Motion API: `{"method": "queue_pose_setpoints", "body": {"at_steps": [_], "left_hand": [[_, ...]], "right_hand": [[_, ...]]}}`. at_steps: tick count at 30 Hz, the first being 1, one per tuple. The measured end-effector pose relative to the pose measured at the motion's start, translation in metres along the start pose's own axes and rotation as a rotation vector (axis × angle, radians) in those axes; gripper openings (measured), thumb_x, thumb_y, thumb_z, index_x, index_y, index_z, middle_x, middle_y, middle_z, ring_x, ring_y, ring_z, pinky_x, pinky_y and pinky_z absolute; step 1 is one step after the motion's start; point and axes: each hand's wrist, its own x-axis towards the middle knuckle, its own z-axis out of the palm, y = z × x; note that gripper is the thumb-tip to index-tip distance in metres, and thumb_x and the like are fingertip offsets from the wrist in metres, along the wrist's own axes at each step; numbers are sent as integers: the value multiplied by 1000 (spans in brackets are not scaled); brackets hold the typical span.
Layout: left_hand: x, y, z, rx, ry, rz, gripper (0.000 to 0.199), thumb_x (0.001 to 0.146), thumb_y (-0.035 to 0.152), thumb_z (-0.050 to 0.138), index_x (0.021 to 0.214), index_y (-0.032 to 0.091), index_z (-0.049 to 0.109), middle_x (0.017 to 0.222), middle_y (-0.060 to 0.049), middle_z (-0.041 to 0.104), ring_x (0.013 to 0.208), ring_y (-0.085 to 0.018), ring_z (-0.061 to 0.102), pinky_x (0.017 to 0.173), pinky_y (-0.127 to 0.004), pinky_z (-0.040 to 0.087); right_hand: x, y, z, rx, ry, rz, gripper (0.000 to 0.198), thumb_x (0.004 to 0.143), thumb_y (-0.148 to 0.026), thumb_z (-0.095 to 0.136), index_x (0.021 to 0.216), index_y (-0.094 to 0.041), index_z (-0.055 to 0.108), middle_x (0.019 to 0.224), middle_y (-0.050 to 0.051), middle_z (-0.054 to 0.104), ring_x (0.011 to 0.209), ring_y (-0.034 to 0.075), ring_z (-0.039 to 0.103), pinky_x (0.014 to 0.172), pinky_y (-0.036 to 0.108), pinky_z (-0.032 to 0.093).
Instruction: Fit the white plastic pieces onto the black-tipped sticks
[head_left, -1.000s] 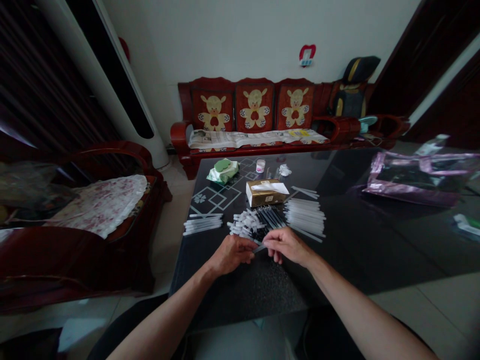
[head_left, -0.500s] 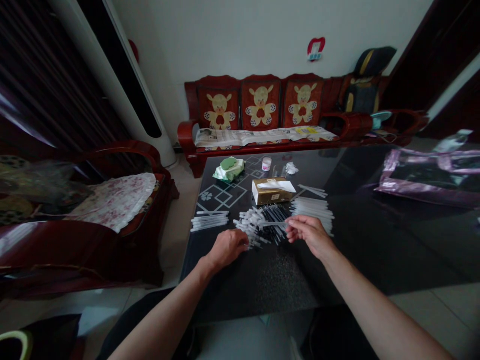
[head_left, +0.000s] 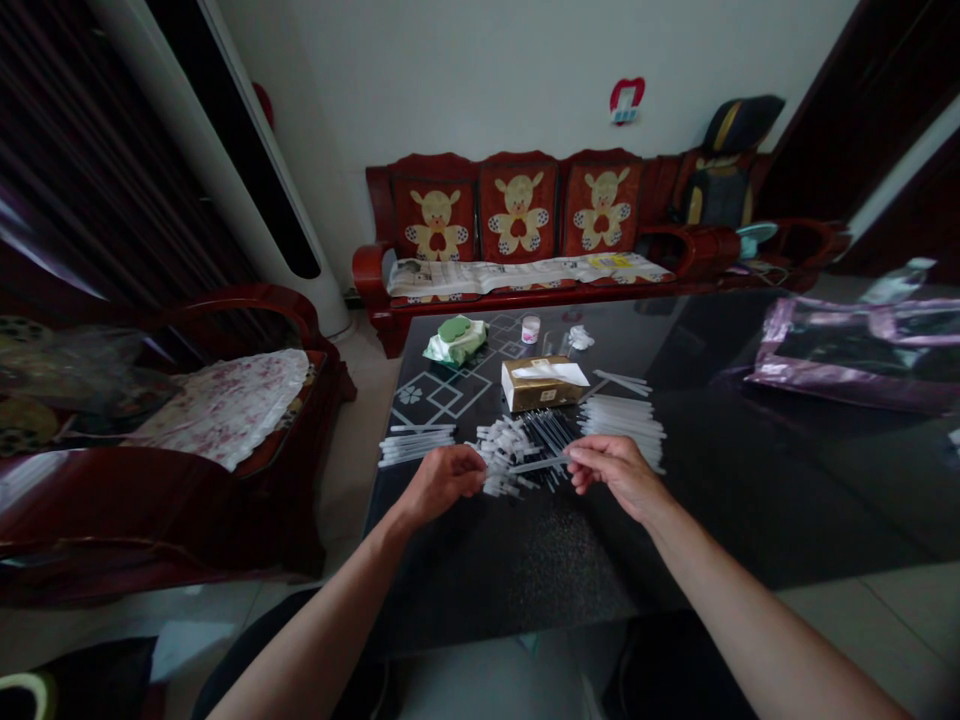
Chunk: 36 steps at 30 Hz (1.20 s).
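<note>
My right hand [head_left: 611, 472] pinches one end of a thin translucent tube [head_left: 541, 463], which points left over the table. My left hand [head_left: 448, 482] is closed near the tube's far end, its fingertips together; whatever is in them is too small to make out. Between the hands lies a heap of short white cap-like pieces [head_left: 504, 437]. Beside it are several thin dark rods [head_left: 551, 428]. A stack of pale translucent tubes [head_left: 622, 418] sits behind my right hand. Several white, pen-like sticks [head_left: 416, 443] lie in a row left of the heap.
On the black table [head_left: 540, 580] a gold tissue box [head_left: 541, 390] stands behind the heap. Farther back are a green wipes pack [head_left: 455, 342], a small white cup [head_left: 530, 329] and a crumpled tissue [head_left: 580, 337]. A pink-edged clear bag [head_left: 855, 350] lies right.
My left hand has risen slightly off the edge of the heap toward the tube's free end. The tube in my right hand now tilts, its left end lower.
</note>
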Motion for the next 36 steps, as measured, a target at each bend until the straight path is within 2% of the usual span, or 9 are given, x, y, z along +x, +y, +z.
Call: {"method": "queue_pose_setpoints", "body": {"at_steps": [2, 4, 13, 31, 36], "left_hand": [[2, -1, -2, -153, -7, -3, 24, 77, 34, 64, 89, 13, 60, 69, -3, 62, 61, -14, 60, 58, -25, 49], [2, -1, -2, -206, -22, -1, 27, 76, 35, 66, 88, 12, 60, 68, -3, 62, 61, -13, 60, 58, -26, 49], [0, 10, 5, -257, -51, -12, 31, 74, 36, 69, 89, 9, 61, 66, -3, 61, 56, -11, 57, 56, -23, 46], [0, 10, 5, -233, -69, -12, 31, 74, 38, 69, 88, 11, 63, 66, -2, 61, 57, -11, 58, 55, -22, 47], [1, 10, 14, -301, -44, -45, 34, 71, 39, 72, 86, 10, 63, 63, -1, 60, 54, -11, 57, 53, -23, 47]], "right_hand": [[-1, -1, 3, 1, -15, -2, 30, 68, -36, 75, 82, -10, 68, 62, 5, 66, 50, 14, 61, 45, 26, 52], [-1, -1, 4, 4, -19, 2, 31, 67, -37, 75, 82, -10, 68, 63, 5, 66, 50, 14, 61, 45, 26, 52], [0, 0, 5, -3, -31, 9, 29, 67, -36, 75, 80, -10, 69, 61, 5, 66, 49, 14, 61, 45, 26, 52], [-1, 0, 9, -7, -21, 9, 31, 66, -38, 75, 80, -11, 69, 61, 5, 66, 49, 14, 61, 45, 26, 51], [-1, 4, 13, -16, -89, 42, 31, 66, -36, 74, 82, -10, 68, 62, 4, 66, 48, 14, 61, 44, 26, 52]]}}
